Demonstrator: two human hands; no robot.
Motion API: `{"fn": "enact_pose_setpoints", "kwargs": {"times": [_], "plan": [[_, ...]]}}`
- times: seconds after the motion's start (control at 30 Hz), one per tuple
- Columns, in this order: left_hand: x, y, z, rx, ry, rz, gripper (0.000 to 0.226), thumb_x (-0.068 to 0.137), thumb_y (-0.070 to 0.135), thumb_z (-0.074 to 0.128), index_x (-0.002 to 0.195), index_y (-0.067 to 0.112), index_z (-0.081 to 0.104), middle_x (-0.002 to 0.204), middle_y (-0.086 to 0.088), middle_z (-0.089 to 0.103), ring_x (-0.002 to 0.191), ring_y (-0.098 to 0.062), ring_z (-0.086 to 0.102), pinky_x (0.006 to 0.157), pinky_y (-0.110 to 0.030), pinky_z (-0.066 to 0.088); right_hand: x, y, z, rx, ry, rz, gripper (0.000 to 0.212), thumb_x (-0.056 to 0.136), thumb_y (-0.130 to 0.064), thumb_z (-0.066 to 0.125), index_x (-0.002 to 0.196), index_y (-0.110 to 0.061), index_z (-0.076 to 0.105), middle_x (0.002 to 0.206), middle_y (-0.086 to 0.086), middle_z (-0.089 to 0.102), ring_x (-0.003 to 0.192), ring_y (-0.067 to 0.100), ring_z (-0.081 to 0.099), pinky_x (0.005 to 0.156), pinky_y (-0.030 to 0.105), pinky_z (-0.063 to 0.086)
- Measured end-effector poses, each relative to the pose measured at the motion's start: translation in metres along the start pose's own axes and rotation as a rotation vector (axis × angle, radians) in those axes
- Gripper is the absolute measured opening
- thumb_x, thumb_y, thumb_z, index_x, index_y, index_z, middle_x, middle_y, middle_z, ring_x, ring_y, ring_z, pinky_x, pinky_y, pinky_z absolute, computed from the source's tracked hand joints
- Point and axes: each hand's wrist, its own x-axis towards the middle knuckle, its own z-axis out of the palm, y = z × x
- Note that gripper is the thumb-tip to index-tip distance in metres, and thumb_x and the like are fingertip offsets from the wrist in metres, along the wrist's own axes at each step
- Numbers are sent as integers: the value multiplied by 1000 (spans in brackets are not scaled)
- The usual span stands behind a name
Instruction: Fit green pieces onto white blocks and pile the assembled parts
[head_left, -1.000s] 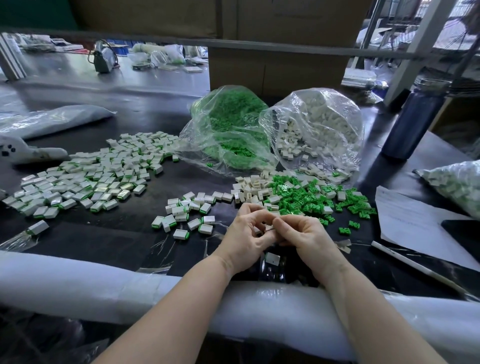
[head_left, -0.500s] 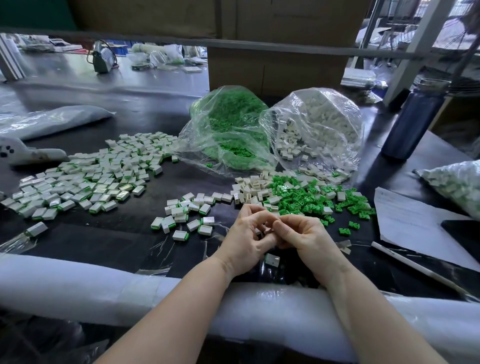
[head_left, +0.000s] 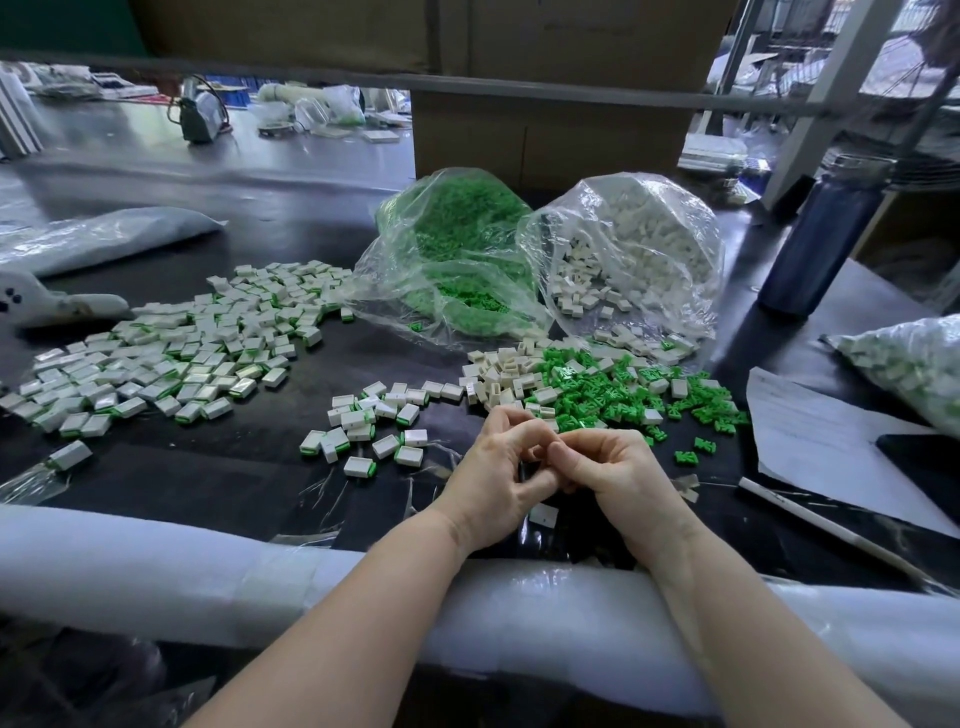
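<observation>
You had your left hand (head_left: 498, 478) and right hand (head_left: 618, 478) curled together near the tabletop's front edge, pinching a part hidden between them; likely light, stiff, best gripped by its sides

Green pieces (head_left: 613, 395), white blocks (head_left: 498, 379) – black table (head_left: 234, 467); bottle (head_left: 821, 239) seemingly dark blue.

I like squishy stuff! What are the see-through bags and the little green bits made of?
The bags look like thin clear plastic film: shiny and wrinkled. The green bits seem to be hard molded plastic with a slight gloss, so probably not squishy.
</observation>
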Motion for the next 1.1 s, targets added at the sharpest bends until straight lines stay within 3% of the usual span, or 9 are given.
{"fn": "enact_pose_setpoints", "kwargs": {"times": [0.5, 0.8, 0.97, 1.1], "plan": [[0, 1, 0, 18, -20, -4, 31, 81, 5, 61, 77, 35, 53, 105, 4, 38, 94, -12, 47, 93, -34, 47, 0, 1, -1, -13, 20, 44, 18, 85, -5, 60, 74, -10, 74, 56, 2, 63, 53, 8, 53, 52, 17, 46], [-1, 2, 0, 27, -14, -3, 27, 81, 4, 61, 78, 30, 55, 108, 0, 39, 92, -11, 48, 92, -30, 46, 1, 4, -2, -23, 23, 57, 19, 85, -6, 61, 73, -10, 75, 56, 2, 61, 54, 11, 51, 53, 20, 45], [0, 0, 0, -2, -6, -5, 33, 82, 3, 60, 76, 35, 52, 102, 7, 38, 85, -11, 47, 85, -25, 47, 1, 3, -1, 23, 12, 58, 15, 73, -25, 67, 76, -14, 77, 70, 10, 69, 67, 21, 62, 67, 31, 53], [-1, 0, -1, -30, -15, -4, 33, 82, 3, 60, 74, 35, 52, 103, 5, 38, 87, -14, 47, 87, -28, 49, 0, 1, -2, 23, -5, 59, 12, 75, -19, 66, 74, -11, 76, 67, 8, 69, 62, 14, 62, 61, 23, 54]]}}
